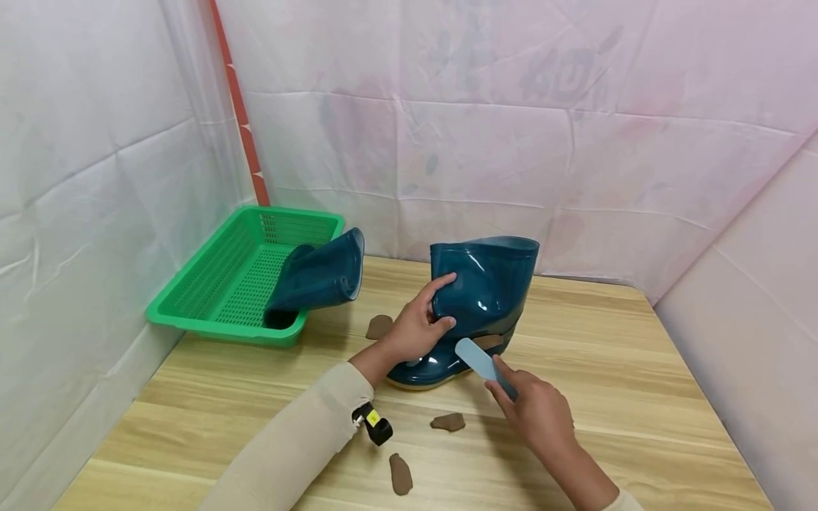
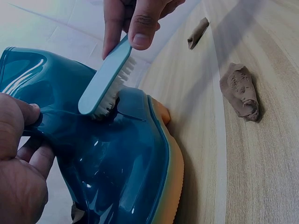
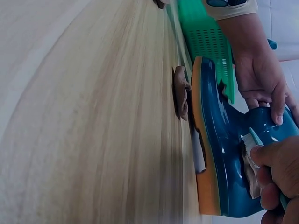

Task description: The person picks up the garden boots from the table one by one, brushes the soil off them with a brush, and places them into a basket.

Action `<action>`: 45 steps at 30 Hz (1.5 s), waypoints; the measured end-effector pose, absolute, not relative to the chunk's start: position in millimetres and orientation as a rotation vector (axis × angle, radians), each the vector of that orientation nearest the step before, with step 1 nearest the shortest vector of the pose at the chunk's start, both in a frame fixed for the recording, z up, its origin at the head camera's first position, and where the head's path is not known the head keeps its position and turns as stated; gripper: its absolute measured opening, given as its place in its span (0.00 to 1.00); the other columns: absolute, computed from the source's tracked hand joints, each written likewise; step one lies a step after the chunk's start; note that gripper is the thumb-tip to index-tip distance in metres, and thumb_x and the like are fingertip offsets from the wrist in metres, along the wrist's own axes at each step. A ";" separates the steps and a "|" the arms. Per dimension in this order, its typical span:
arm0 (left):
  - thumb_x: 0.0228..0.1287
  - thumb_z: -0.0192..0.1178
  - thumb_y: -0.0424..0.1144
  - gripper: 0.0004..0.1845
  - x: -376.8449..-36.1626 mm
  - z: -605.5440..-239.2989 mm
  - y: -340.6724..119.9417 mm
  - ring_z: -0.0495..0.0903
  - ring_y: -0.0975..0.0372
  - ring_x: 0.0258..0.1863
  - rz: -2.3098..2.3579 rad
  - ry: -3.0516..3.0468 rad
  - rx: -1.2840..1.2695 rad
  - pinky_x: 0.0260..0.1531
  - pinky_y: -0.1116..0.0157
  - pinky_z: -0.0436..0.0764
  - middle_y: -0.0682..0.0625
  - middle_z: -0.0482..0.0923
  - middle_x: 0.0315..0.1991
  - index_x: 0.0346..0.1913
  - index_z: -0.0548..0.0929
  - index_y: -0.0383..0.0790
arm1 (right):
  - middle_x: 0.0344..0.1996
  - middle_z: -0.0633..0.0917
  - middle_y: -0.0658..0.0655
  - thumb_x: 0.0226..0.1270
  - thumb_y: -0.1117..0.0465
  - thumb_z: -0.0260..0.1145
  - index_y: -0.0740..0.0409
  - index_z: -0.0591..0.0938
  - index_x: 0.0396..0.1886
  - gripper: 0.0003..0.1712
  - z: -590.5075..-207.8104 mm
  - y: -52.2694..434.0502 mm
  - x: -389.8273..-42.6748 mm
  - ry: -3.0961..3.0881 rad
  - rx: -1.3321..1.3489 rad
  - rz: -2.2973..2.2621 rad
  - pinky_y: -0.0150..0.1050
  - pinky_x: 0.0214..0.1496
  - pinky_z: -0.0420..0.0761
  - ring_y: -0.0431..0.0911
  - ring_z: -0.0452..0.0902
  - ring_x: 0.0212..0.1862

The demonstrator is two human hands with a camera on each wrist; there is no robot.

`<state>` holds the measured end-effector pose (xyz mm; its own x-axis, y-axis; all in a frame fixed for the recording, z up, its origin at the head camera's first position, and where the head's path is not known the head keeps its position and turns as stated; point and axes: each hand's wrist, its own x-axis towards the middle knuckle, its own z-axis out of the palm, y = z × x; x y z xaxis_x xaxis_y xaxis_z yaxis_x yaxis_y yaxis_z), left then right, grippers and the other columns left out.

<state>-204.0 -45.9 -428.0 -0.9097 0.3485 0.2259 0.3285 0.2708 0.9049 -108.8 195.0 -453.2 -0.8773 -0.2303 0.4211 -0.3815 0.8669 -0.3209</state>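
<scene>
As I watch from afar, the near lump [image 1: 401, 474] lies closest to me on the desk [image 1: 645, 397], with the middle lump [image 1: 448, 422] just past it. Beyond these, the right hand [image 1: 539, 410] has its fingers closed round the brush [image 1: 476, 358], whose bristles meet the ankle of the boot [image 1: 486, 284] beside a brown patch [image 1: 488, 341]. The left hand [image 1: 418, 323] grips the front of the shaft between thumb and fingers.

That grip is what I worry about: the shaft looks soft to me, so a hard stroke could fold it or swing the boot round if the left fingers hold too little. The brush might also skid off the glossy surface if it meets it at a poor angle.

The boot stands on the desk, mouth up, toe to the left and toward me, heel to the right and away. Its foot's long axis follows that slant; the shaft rises above it. Whether the sole lies flat I cannot tell.

Past the left wrist is the back lump [image 1: 380, 327]. Farther left, the basket [image 1: 217, 328] holds the second boot [image 1: 319, 273], its mouth jutting over the right rim. Behind hangs pale cloth [image 1: 671, 156].
</scene>
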 end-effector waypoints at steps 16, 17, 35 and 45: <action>0.75 0.62 0.38 0.40 -203.5 -427.8 -46.2 0.70 0.59 0.21 1.788 2.470 0.677 0.26 0.64 0.71 0.51 0.66 0.21 0.78 0.57 0.75 | 0.29 0.88 0.56 0.62 0.58 0.79 0.57 0.84 0.63 0.29 -447.9 210.9 -104.5 -2.714 0.339 0.630 0.35 0.18 0.60 0.40 0.64 0.19; 0.75 0.62 0.38 0.40 -203.4 -427.8 -46.2 0.71 0.59 0.21 1.788 2.470 0.674 0.26 0.64 0.71 0.51 0.66 0.21 0.78 0.57 0.75 | 0.30 0.88 0.57 0.62 0.57 0.78 0.58 0.84 0.63 0.29 -448.4 212.0 -104.4 -2.731 0.326 0.634 0.35 0.18 0.60 0.40 0.64 0.19; 0.75 0.62 0.39 0.40 -204.1 -428.8 -45.4 0.72 0.58 0.23 1.784 2.473 0.664 0.29 0.63 0.72 0.50 0.66 0.22 0.78 0.56 0.77 | 0.35 0.90 0.58 0.63 0.58 0.78 0.58 0.85 0.61 0.27 -447.0 216.3 -103.2 -2.726 0.382 0.666 0.34 0.19 0.62 0.39 0.68 0.22; 0.75 0.63 0.40 0.40 -206.2 -431.4 -46.5 0.71 0.58 0.21 1.786 2.474 0.685 0.27 0.63 0.72 0.50 0.66 0.21 0.77 0.56 0.77 | 0.35 0.90 0.58 0.66 0.56 0.76 0.58 0.83 0.64 0.28 -448.9 213.5 -107.2 -2.805 0.286 0.689 0.35 0.19 0.62 0.41 0.66 0.20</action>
